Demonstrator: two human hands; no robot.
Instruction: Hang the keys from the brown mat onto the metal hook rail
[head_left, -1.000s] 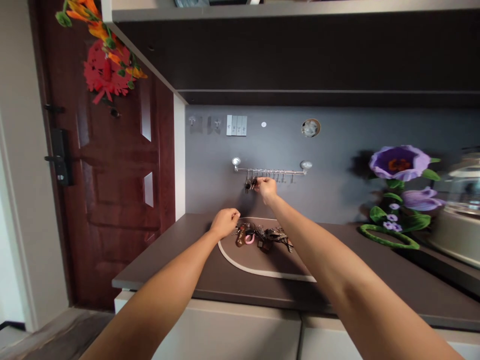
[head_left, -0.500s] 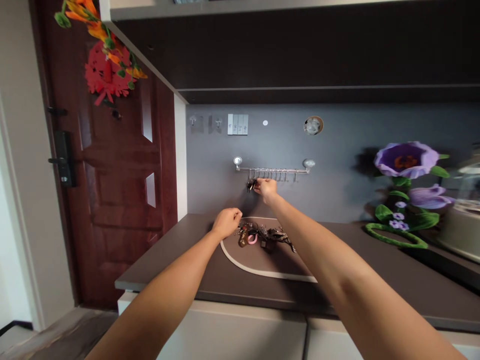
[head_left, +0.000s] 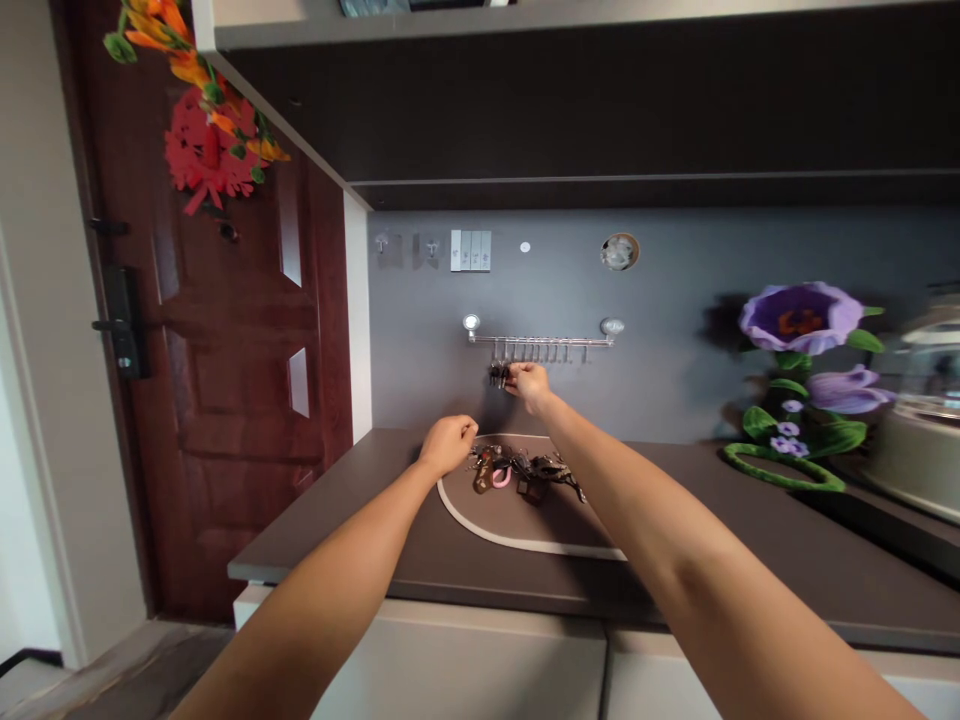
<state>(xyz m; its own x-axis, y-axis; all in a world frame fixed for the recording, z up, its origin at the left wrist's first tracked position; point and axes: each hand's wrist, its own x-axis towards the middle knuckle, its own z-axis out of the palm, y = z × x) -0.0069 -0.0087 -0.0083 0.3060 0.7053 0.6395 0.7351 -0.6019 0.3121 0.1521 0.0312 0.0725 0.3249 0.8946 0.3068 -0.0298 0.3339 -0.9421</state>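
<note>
A metal hook rail (head_left: 540, 341) is fixed to the grey wall. My right hand (head_left: 529, 384) is at its left end, fingers pinched on a small bunch of dark keys (head_left: 498, 375) just below the hooks. Whether the keys hang fully on a hook is hard to make out. Lower and to the left, my left hand (head_left: 448, 444) hovers over the counter with curled fingers; what it holds, if anything, is hidden. Beside it, a pile of keys and key rings (head_left: 540, 470) with a brown fob and a pink ring lies on a brown mat (head_left: 540, 532) with a pale border.
A dark cabinet (head_left: 600, 110) overhangs the counter (head_left: 315, 520). Purple artificial flowers (head_left: 801, 320) stand at the right, near a glass-topped container (head_left: 919, 440). A dark red door (head_left: 247, 430) is on the left. Small clear hooks and a switch panel (head_left: 471, 250) are on the wall.
The keys at my right hand now hang straighter below the hooks, and that hand has dropped slightly. My left hand stays curled in place. The view has shifted a little.
</note>
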